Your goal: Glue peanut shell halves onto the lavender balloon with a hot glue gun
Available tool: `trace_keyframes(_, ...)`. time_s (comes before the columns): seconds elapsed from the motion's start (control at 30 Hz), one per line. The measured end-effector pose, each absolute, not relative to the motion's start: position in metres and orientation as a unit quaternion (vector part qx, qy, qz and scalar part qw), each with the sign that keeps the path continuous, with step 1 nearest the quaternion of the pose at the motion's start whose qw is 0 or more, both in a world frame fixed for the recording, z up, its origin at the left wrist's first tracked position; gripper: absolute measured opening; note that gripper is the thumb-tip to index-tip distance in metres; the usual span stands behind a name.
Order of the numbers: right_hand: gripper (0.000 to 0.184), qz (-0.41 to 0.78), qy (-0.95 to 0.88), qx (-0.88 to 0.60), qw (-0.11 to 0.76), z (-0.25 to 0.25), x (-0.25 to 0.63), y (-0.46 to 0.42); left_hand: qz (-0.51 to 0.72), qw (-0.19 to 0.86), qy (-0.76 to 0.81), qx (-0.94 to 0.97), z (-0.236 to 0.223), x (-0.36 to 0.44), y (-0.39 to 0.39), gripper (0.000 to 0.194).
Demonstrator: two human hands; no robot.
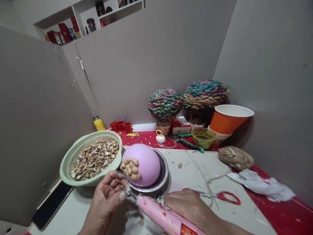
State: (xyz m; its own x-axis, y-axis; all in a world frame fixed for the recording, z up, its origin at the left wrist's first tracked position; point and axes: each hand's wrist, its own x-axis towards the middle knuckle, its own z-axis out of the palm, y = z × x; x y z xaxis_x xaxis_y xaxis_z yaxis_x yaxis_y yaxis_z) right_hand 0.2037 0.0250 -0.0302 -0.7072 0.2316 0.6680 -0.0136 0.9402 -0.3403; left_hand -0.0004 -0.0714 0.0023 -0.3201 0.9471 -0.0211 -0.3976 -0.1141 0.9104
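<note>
My left hand (106, 199) is closed, with thumb and fingers pinching a small pale peanut shell (127, 188), partly hidden by the fingertips. My right hand (193, 205) grips a pink hot glue gun (156, 210), whose metal nozzle meets the shell's edge or comes very close to it. Just beyond both hands, a lilac balloon (148, 163) rests in a round metal bowl (166, 176). A cluster of peanut shells (130, 168) sits on the balloon's near left side.
At left stands a green colander (66, 169) full of shells, beside a dark phone (52, 205). Red-handled scissors (228, 197) and a coil of twine (236, 158) lie at right. Behind are pliers (190, 145), an orange paper cup (227, 120) and two colourful balloon-shaped crafts (166, 103).
</note>
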Motion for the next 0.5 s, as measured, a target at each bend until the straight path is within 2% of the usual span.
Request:
trace_keyframes(0.3, 0.044, 0.191, -0.913, -0.066, 0.355, -0.0286, 0.2031, 0.0250, 0.673, 0.489, 0.460, 0.310, 0.0022, 0.0015, -0.0711, 0.036)
trace_keyframes(0.5, 0.043, 0.169, -0.923, -0.080, 0.336, -0.0299, 0.2054, 0.0248, 0.681, 0.481, 0.454, 0.315, 0.0017, 0.0011, -0.0709, 0.039)
